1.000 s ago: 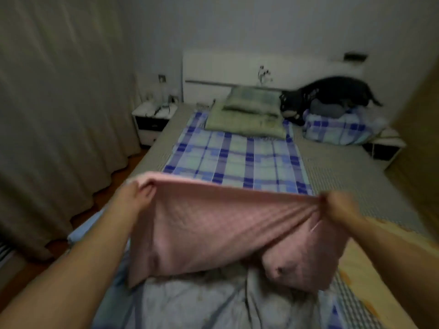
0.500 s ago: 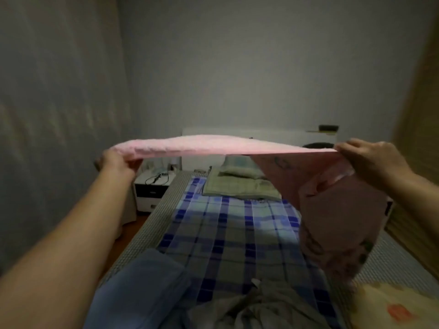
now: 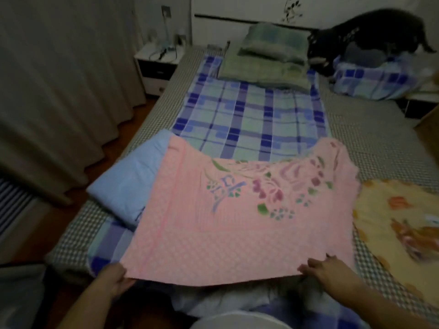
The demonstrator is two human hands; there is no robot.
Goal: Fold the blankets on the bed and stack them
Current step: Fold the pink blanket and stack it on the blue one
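- I have the pink blanket (image 3: 240,217) spread flat across the near half of the bed (image 3: 380,129), floral print up, far edge sagging in the middle over the plaid sheet (image 3: 249,119).
- My left hand (image 3: 114,282) pinches the near left corner of the pink blanket; fingers curl under the edge, thumb side on top.
- My right hand (image 3: 325,271) grasps the near right corner, fingers curled over the hem.
- The near edge is lifted slightly off the bed between both hands; the rest lies on the bedding.
- A blue blanket (image 3: 128,184) lies under the pink one's left side, looking folded once or bundled; I cannot tell which.
- A yellow blanket (image 3: 399,224) lies to the right, just beside the pink one, spread loosely and not folded.
- Rumpled grey-white bedding (image 3: 228,302) sits beneath the near edge, close to my body; what it is I cannot tell.
- Green pillows (image 3: 268,55) and a plaid bundle (image 3: 377,79) sit at the head end; a dark animal (image 3: 370,36) stands on the bundle.
- Judgement: early stage. The pink blanket is laid out but shows no fold yet; no stack is visible.
- Remaining, as I judge it: fold pink, fold yellow, tidy blue, then stack them.
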